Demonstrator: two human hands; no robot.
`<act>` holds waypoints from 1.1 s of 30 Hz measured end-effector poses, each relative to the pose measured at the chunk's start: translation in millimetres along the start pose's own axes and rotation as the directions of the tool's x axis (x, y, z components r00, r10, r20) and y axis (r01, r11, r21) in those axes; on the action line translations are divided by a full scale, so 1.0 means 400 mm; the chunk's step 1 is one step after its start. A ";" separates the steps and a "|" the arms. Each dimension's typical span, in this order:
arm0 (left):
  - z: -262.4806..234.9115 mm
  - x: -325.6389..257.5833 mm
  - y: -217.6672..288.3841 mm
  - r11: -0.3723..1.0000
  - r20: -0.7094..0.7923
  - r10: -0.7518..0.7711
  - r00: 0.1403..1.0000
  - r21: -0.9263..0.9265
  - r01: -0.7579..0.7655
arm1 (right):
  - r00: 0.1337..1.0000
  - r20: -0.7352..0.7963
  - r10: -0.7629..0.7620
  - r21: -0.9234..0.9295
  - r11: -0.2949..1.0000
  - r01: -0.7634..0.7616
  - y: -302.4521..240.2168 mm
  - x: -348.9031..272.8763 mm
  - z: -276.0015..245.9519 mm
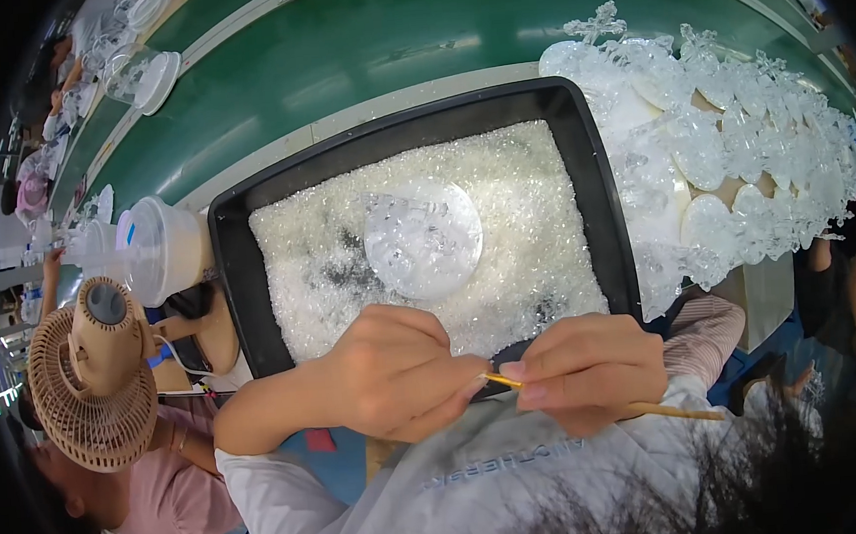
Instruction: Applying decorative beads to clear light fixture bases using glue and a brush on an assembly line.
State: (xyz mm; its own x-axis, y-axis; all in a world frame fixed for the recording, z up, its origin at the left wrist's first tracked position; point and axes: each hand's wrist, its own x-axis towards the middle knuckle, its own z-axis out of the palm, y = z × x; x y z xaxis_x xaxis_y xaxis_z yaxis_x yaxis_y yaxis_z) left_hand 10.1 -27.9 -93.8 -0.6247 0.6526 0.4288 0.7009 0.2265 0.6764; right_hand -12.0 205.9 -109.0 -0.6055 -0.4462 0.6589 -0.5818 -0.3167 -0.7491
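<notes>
Both my hands are closed on a thin stick (676, 410) that looks like a paintbrush, with a tan handle and a golden-yellow front part. My right hand (589, 367) grips it along its length, and the handle sticks out past the palm to the right. My left hand (396, 373) pinches its front end between thumb and fingers, so the tip is hidden. Just beyond them is a black tray (614, 224) of glittering clear-white flakes (521, 176). On the flakes lies a clear piece with a round disc base (426, 237), some flakes clinging to it.
Many clear ornaments on round bases (712, 217) crowd the right side. A tan fan (93, 375) and a translucent tub (154, 251) stand left of the tray. A green conveyor belt (353, 44) runs behind. A person in a pink top (170, 483) sits at the left.
</notes>
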 end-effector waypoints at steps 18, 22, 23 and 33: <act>0.068 -0.007 -0.011 0.954 -0.077 -0.098 0.992 0.276 0.116 | 0.919 -0.280 0.276 -0.069 0.949 -0.306 -0.023 0.034 -0.009; 0.037 -0.009 0.003 0.973 0.194 -0.128 0.973 0.214 0.085 | 0.972 -0.098 0.214 -0.335 0.913 -0.234 -0.031 0.118 -0.031; 0.034 0.008 0.011 0.935 0.401 -0.206 0.893 0.349 0.059 | 0.991 -0.016 0.130 -0.459 0.880 -0.123 -0.028 0.146 -0.031; 0.032 0.005 0.026 0.962 0.258 -0.066 0.964 0.275 -0.008 | 0.719 0.223 0.658 -0.884 0.448 -0.136 0.168 0.284 0.093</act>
State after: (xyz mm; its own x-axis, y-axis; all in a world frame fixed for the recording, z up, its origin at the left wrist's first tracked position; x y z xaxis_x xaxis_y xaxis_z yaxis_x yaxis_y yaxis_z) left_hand 20.6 -15.1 -93.6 -0.5595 0.8006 0.2147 0.7734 0.4111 0.4825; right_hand -99.7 102.6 -87.1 -0.6972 -0.7160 -0.0346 -0.6581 0.6585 -0.3650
